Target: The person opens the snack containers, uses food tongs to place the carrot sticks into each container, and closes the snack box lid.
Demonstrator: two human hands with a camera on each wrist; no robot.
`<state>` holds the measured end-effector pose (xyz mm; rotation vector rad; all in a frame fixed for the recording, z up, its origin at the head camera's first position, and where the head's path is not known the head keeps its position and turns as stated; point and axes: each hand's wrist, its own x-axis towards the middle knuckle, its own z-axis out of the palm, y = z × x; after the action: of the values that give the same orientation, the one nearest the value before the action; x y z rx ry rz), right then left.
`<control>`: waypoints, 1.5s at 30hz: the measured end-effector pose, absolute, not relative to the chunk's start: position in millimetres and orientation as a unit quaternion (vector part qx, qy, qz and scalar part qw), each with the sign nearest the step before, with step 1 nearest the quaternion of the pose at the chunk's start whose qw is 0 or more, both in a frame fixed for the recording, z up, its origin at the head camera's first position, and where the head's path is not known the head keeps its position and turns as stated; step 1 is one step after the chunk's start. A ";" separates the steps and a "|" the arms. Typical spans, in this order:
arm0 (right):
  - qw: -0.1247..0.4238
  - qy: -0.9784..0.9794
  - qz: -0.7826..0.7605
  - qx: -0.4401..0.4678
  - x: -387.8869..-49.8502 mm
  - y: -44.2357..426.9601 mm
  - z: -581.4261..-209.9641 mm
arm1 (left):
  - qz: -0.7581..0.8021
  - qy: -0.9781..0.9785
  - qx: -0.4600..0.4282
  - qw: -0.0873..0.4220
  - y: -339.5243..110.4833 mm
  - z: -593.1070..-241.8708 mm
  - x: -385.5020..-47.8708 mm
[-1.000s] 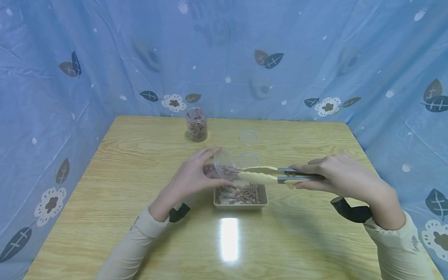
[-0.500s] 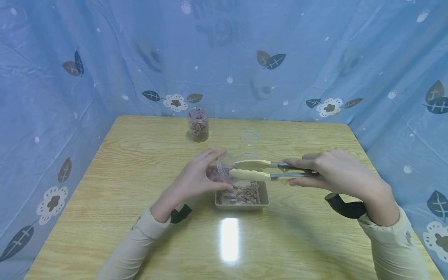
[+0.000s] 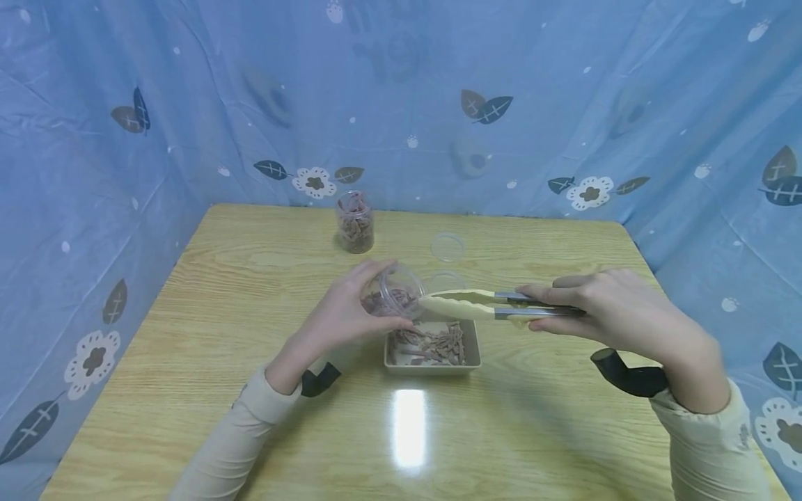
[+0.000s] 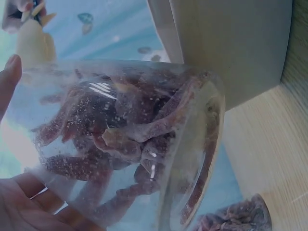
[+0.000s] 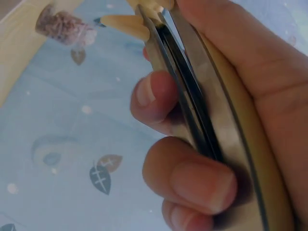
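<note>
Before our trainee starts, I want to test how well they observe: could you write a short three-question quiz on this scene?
1. Multiple choice: which hand holds the tongs? A) left B) right
2. True or false: the held jar, gripped by the left hand, is upright.
3. Fill in: besides the held jar and the far jar, brownish strips lie in the rectangular ____.

Key: 1. B, the right hand. 2. False; it is tipped sideways. 3. Tray.
</note>
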<state>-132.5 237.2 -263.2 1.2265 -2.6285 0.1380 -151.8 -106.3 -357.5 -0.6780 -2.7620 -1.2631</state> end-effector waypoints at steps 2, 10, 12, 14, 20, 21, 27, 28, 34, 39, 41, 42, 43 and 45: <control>0.124 -0.897 0.043 0.423 -133.3 234.8 -264.7 | -0.404 -0.886 -0.226 0.017 -106.1 -357.6 -151.5; 0.169 -0.876 0.068 0.446 -135.8 227.7 -265.2 | -0.453 -0.866 -0.211 0.014 -105.9 -355.1 -150.4; 0.199 -0.863 0.087 0.456 -137.1 227.8 -264.4 | -0.474 -0.855 -0.207 0.027 -106.9 -354.9 -152.2; 0.234 -0.850 0.098 0.462 -138.3 229.1 -263.0 | -0.494 -0.844 -0.204 0.041 -108.7 -355.6 -155.0; 0.276 -0.848 0.084 0.444 -140.9 239.6 -259.8 | -0.620 -0.756 -0.204 0.056 -116.9 -360.8 -166.3; 0.270 -0.852 0.083 0.440 -141.3 242.2 -260.0 | -0.650 -0.727 -0.213 0.060 -118.2 -361.8 -168.1; 0.178 -0.887 0.061 0.421 -147.1 253.3 -265.2 | -0.757 -0.595 -0.260 0.076 -121.3 -366.0 -172.8; 0.159 -0.893 0.054 0.419 -149.0 253.8 -267.0 | -0.761 -0.590 -0.260 0.076 -121.4 -366.3 -173.0; 0.058 -0.908 0.020 0.413 -163.2 250.3 -277.1 | -0.759 -0.595 -0.255 0.072 -122.4 -368.3 -175.3; 0.012 -0.902 -0.039 0.429 -176.7 241.0 -277.7 | -0.749 -0.610 -0.249 0.068 -123.2 -370.0 -177.0; 0.016 -0.890 -0.061 0.451 -183.2 236.2 -278.0 | -0.744 -0.617 -0.248 0.066 -123.5 -370.2 -177.2; 0.019 -0.884 -0.071 0.461 -186.5 233.7 -278.1 | -0.742 -0.619 -0.248 0.064 -123.8 -370.6 -177.4; 0.025 -0.877 -0.078 0.474 -190.1 230.6 -278.1 | -0.741 -0.621 -0.247 0.062 -124.1 -370.9 -177.6; 0.034 -0.861 -0.091 0.499 -197.1 224.1 -277.3 | -0.740 -0.623 -0.245 0.057 -124.4 -371.2 -177.7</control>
<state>-197.1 224.1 -277.3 1.5338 -2.6483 -0.2805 -177.7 -124.4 -371.2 -0.7432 -1.8907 -2.2459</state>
